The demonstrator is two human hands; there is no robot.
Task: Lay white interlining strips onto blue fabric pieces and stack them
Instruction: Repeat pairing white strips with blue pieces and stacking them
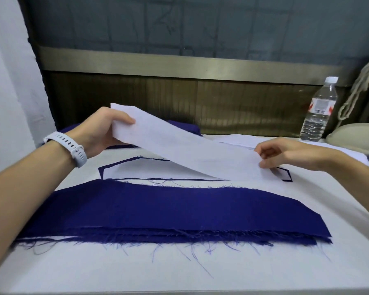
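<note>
A long white interlining strip [179, 145] hangs in the air over the table, slanting down from left to right. My left hand [100, 133] grips its raised left end, thumb on top. My right hand [283, 153] pinches its lower right end close to the table. Under the strip lies a blue fabric piece with a white strip on it [124, 172], only its blue border showing. In front of that sits a stack of bare blue fabric pieces [168, 211] with frayed edges. More blue fabric [192, 127] lies behind the strip.
The white table [115, 271] runs to the near edge. More white strips [239, 139] lie at the back right. A clear water bottle [320, 109] stands at the far right, beside a rope [358, 90] and a beige object [354, 133]. A white wall is on the left.
</note>
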